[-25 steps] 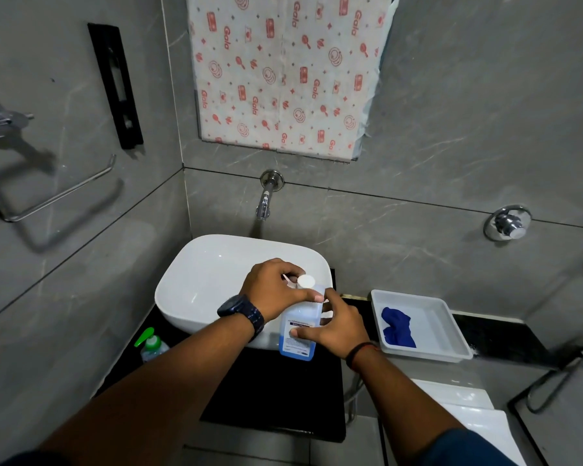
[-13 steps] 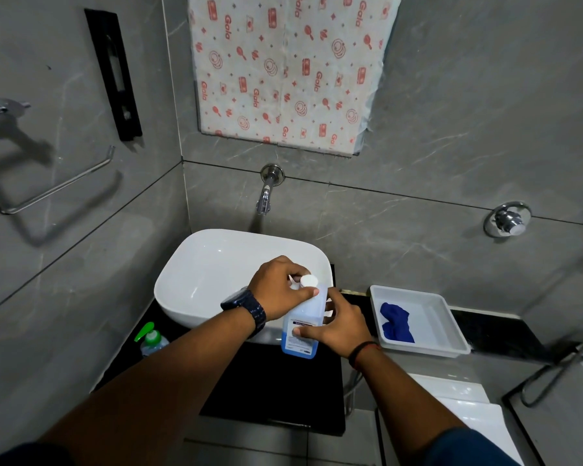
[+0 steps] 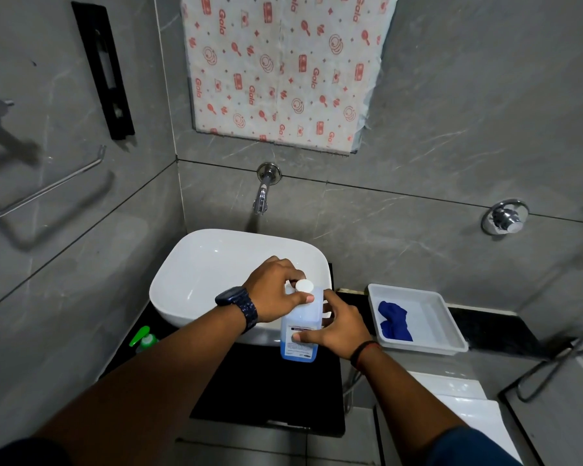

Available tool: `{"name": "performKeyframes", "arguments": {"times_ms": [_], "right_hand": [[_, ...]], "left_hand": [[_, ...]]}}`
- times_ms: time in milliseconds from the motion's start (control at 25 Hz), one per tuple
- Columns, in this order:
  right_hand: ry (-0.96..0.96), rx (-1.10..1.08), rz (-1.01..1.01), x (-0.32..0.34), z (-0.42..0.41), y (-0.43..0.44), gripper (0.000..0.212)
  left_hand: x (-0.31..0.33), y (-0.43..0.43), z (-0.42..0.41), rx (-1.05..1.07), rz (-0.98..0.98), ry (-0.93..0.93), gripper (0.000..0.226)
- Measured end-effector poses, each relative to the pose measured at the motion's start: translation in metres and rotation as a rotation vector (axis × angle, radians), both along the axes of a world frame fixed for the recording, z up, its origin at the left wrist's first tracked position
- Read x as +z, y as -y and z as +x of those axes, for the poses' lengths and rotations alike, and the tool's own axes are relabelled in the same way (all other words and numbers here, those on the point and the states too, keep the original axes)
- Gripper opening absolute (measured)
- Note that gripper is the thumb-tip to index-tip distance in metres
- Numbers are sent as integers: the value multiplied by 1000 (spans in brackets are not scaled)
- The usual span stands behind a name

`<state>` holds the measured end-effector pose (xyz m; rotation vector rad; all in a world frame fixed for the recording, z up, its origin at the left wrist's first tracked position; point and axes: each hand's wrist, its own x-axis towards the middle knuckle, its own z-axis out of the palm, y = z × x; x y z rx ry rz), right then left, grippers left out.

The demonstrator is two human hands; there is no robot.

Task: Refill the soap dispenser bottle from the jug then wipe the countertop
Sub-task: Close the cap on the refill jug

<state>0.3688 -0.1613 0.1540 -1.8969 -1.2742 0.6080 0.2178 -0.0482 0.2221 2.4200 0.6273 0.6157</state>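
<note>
A clear jug [image 3: 300,334] with blue liquid and a white cap [image 3: 304,285] stands upright on the black countertop [image 3: 270,391], in front of the white basin [image 3: 216,274]. My left hand [image 3: 276,292] grips the jug's top, fingers curled round the cap. My right hand [image 3: 337,327] holds the jug's body from the right side, thumb across its label. A small soap dispenser bottle [image 3: 144,339] with a green pump stands at the counter's left end, apart from both hands. A blue cloth [image 3: 392,321] lies in a white tray [image 3: 448,334] to the right.
A wall tap [image 3: 262,193] hangs over the basin. A chrome valve [image 3: 504,216] sits on the right wall, a towel bar [image 3: 44,186] on the left wall. A white toilet tank lid [image 3: 458,401] lies below the tray. A patterned sheet [image 3: 280,65] covers the wall above.
The view has shifted slightly. Both hands stay on the jug; my left hand's fingers have turned a little round the cap. The jug has not left the counter.
</note>
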Motion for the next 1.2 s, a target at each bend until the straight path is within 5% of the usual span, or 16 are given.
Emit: {"name": "performKeyframes", "arguments": {"times_ms": [160,320,400,640,960,1200], "right_hand": [[-15,19,15,1,1,1,82],[-105,-10,74,20,13,-3,82],[-162,-43,108,30,22,-4,78],[-242,-81,175,43,36,-8,72],[-131,-425,360,49,48,-24,65],[-27,-720,362,23,150,-1,60]], "left_hand": [[-6,-6,-1,-25,-48,54,38],[-32,-12,-14,129,-348,107,117],[-50,-14,-15,117,-451,-40,131],[-66,-13,24,64,-552,44,79],[-54,-28,87,63,-417,174,61],[-78,-13,199,-72,-281,45,116]]}}
